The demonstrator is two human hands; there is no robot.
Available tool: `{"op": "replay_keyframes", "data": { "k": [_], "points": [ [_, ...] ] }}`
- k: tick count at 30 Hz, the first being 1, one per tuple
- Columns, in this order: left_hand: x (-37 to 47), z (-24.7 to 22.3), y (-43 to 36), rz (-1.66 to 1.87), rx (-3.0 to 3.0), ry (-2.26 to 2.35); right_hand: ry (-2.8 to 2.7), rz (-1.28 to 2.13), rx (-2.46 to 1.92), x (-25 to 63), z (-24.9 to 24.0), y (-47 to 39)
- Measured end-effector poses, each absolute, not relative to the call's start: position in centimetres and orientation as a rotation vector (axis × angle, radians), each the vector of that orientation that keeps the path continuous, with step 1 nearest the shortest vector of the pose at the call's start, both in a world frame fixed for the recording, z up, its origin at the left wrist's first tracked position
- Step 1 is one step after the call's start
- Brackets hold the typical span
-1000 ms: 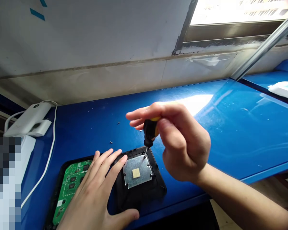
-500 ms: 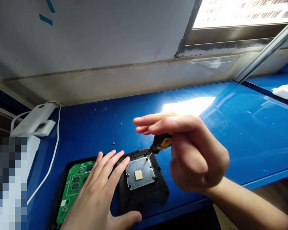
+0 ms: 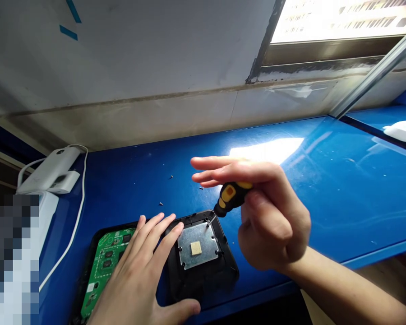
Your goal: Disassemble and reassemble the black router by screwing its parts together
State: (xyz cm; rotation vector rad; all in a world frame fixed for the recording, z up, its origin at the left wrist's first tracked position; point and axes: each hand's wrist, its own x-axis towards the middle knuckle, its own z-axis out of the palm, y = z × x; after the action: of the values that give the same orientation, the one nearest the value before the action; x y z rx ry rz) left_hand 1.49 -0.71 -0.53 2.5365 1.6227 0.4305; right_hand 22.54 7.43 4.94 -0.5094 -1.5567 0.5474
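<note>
My right hand is closed round a black and yellow screwdriver, three fingers stretched along its top. The screwdriver's tip meets the upper corner of a metal plate fitted in a black plastic housing. A small beige square pad sits on the plate. My left hand lies spread, fingertips on the housing's left edge and palm over a second black shell. Inside that shell is a green circuit board, partly hidden by the hand.
Small screws lie on the blue table behind the housing. At the left stand a white device and a white cable. A metal post rises at the right.
My right hand has shifted slightly and turned, showing more of the screwdriver's handle. A screw behind its fingers has come into view. My left hand holds its place.
</note>
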Motion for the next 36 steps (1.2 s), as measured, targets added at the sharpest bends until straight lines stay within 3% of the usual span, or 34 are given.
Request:
{"op": "replay_keyframes", "data": {
  "k": [7, 16, 23, 29, 36],
  "points": [
    [1.64, -0.80, -0.92, 0.442, 2.533, 1.664, -1.624, 0.256, -0.554, 22.93, 5.40, 8.07],
    [1.53, -0.44, -0.69, 0.435, 2.514, 1.610, -1.567, 0.473, -0.506, 22.57, 5.02, 7.51],
    [1.68, -0.46, -0.78, 0.423, 2.500, 1.654, -1.612, 0.238, -0.514, 22.57, 5.63, 7.97],
    [1.59, -0.37, -0.69, 0.417, 2.516, 1.624, -1.555, 0.482, -0.488, 22.65, 4.72, 7.72],
    [1.85, -0.54, -0.88, 0.475, 2.463, 1.660, -1.576, 0.232, -0.552, 22.69, 5.12, 8.14]
  ]
}}
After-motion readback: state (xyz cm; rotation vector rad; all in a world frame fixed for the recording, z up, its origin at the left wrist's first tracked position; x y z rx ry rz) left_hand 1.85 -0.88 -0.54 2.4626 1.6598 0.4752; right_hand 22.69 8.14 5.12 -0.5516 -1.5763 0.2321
